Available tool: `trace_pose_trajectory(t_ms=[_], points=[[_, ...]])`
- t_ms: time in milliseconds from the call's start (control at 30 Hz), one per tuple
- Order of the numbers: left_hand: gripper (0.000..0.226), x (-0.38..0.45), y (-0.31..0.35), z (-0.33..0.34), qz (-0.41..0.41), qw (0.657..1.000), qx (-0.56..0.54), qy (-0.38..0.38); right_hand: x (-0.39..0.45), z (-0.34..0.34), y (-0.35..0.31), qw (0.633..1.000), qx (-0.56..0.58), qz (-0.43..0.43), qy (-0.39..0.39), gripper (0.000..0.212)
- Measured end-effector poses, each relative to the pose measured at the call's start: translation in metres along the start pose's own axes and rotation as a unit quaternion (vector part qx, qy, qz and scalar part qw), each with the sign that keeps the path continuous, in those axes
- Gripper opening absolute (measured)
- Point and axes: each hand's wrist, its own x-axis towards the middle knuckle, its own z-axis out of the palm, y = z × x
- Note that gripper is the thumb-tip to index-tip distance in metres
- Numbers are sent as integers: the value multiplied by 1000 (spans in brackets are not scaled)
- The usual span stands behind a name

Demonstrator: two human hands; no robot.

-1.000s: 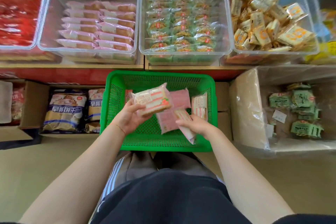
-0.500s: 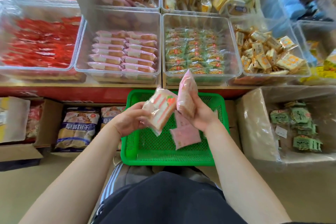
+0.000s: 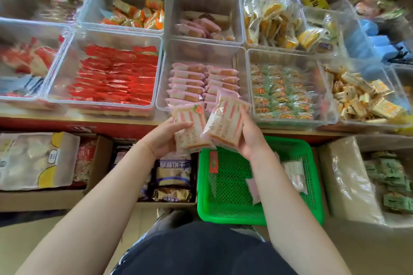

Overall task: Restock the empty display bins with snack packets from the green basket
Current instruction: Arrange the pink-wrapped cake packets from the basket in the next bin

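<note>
1. Nearest the person, the green basket point(image 3: 312, 185) sat on the floor below the shelf's front edge. It was mostly cleared out, with just a few packets left along its right side and bottom.
2. Just above it, the left hand point(image 3: 163, 140) was clamped on one pink-striped sandwich packet point(image 3: 190, 125), and the right hand point(image 3: 250, 138) was clamped on a second packet point(image 3: 225, 123). Both were held upright, side by side, nearly touching.
3. Right behind them was the pink-packet bin point(image 3: 163, 87) at the shelf's front edge, with two neat rows already in it.
4. So I'd say this was the carry step, mid-restock. The next move probably called for lifting both over the front wall and laying them flat on the rows.
</note>
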Motion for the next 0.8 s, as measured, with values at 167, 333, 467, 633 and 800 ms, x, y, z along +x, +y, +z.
trace_pose_trajectory(t_ms=[167,333,467,633,800], points=[[50,2,27,-7,-1,998,29,-58,15,38,3,996,20,-26,87,42],[49,22,45,-7,27,999,5,-44,36,43,-5,997,44,-35,59,48],[48,49,75,-17,65,998,19,-1,54,34,-30,1000,-6,-16,-2,58],[43,90,112,-24,93,988,62,102,83,31,-67,998,42,1,-44,40],[14,132,148,-17,270,871,309,269,114,16,-100,989,141,-11,-50,68]])
